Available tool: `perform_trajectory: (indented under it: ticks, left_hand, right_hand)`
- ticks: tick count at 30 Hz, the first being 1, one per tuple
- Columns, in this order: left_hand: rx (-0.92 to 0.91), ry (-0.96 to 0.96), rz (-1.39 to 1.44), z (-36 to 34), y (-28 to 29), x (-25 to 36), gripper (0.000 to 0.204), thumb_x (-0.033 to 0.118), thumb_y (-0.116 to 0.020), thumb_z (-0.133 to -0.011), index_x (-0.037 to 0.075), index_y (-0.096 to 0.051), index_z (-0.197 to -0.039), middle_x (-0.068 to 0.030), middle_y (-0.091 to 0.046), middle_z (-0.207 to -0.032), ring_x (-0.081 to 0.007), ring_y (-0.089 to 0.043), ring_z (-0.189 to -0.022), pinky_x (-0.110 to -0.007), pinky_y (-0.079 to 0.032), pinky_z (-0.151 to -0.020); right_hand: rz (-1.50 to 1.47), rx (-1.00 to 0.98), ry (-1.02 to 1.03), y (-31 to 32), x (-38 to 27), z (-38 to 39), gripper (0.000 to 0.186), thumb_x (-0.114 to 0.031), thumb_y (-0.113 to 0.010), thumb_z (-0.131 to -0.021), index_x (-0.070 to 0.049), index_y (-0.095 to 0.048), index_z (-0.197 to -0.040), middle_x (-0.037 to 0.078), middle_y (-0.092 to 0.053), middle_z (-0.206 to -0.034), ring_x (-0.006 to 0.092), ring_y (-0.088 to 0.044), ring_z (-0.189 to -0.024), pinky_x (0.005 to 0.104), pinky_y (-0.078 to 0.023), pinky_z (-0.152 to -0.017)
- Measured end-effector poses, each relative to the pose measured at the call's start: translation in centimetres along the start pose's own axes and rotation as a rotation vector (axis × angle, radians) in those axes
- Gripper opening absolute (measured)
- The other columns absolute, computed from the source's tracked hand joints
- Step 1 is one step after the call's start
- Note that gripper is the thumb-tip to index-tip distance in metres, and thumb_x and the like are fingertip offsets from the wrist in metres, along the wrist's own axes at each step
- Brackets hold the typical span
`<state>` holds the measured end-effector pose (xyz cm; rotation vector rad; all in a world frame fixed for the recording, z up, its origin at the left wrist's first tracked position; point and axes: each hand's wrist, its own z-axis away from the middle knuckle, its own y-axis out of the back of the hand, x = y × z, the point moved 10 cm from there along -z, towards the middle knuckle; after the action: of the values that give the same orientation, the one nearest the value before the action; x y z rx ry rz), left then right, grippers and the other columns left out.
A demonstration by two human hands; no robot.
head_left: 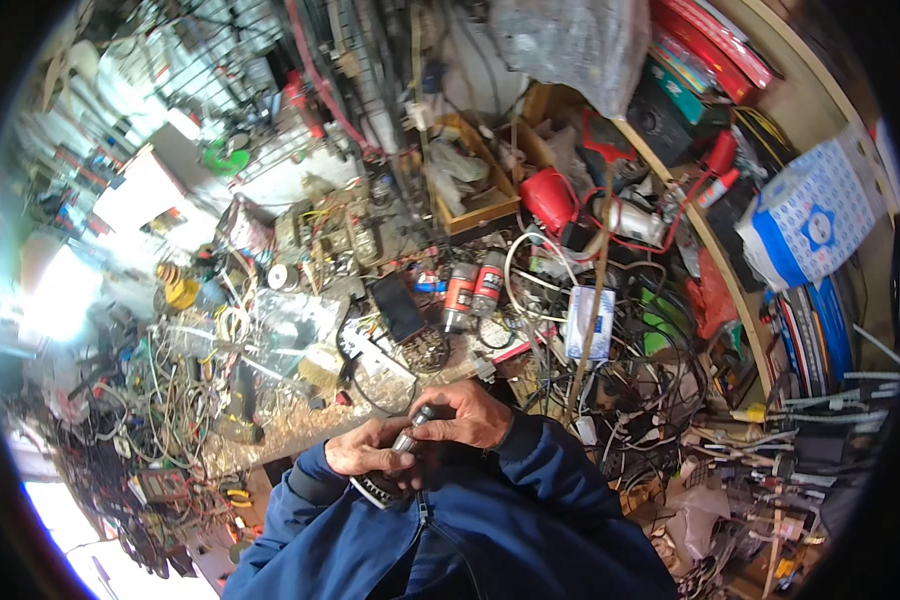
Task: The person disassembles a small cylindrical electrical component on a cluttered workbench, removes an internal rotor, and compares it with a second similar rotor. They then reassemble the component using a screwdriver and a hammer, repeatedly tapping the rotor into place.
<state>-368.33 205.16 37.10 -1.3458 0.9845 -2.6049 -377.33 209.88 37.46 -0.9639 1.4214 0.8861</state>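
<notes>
Close to my jacket, at the lower middle, I hold a short silvery cylindrical metal part (405,440) with a dark rounded end. My left hand (362,449) is closed round its lower side, thumb on top. The fingers of my right hand (475,414) pinch it near the dark end. A dark curved piece with a pale toothed edge (374,492) shows just under my left hand; whether it is joined to the metal part I cannot tell. My palms hide much of both.
On the cluttered bench ahead lie a black phone-like slab (398,308), two red-labelled spray cans (459,296), a blue-and-white box (590,322) and a yellow-black tool (238,405). Tangled cables (185,390) spread at left. A wooden shelf edge (715,240) bounds the right.
</notes>
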Motion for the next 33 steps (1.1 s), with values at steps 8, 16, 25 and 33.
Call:
perform_trajectory:
  ticks: [8, 16, 25, 33]
  left_hand:
    - [-0.059, -0.005, 0.065, 1.7, 1.5, -1.7, 0.034, 0.026, -0.065, -0.095, -0.003, -0.057, -0.112, -0.0124, -0.067, -0.104, -0.0191, -0.067, -0.088, -0.031, -0.053, -0.077]
    - [-0.051, -0.071, 0.093, 2.3, 1.5, -2.3, 0.039, 0.032, -0.059, -0.099, -0.004, -0.057, -0.115, -0.0161, -0.065, -0.102, -0.0202, -0.066, -0.09, -0.034, -0.054, -0.081]
    - [0.075, -0.08, 0.136, 1.6, 2.0, -2.9, 0.052, 0.04, -0.051, -0.102, -0.006, -0.052, -0.124, -0.0132, -0.066, -0.092, -0.0162, -0.063, -0.072, -0.028, -0.051, -0.068]
    - [0.086, -0.255, 0.355, -0.2, 2.7, -3.2, 0.045, 0.029, -0.065, -0.09, -0.002, -0.052, -0.12, -0.0106, -0.063, -0.088, -0.0154, -0.058, -0.066, -0.028, -0.046, -0.059]
  right_hand:
    - [0.193, -0.1, 0.073, -1.7, -2.4, -1.3, 0.03, -0.03, -0.076, -0.087, -0.003, -0.068, -0.097, 0.011, -0.067, -0.086, 0.025, -0.066, -0.084, 0.0339, -0.05, -0.076]
    - [0.35, 0.029, 0.049, -2.2, -2.3, -1.3, 0.037, -0.034, -0.068, -0.091, 0.0, -0.058, -0.081, 0.017, -0.056, -0.074, 0.0348, -0.06, -0.069, 0.0387, -0.046, -0.062]
    - [0.105, 0.288, -0.19, -1.3, 0.7, 0.1, 0.038, -0.033, -0.061, -0.098, -0.001, -0.06, -0.079, 0.014, -0.055, -0.062, 0.0157, -0.055, -0.057, 0.0338, -0.043, -0.054]
    - [-0.183, 0.375, -0.293, -0.9, 3.2, 2.0, 0.032, -0.028, -0.05, -0.105, -0.003, -0.063, -0.089, -0.002, -0.056, -0.07, 0.004, -0.045, -0.062, 0.0226, -0.039, -0.056]
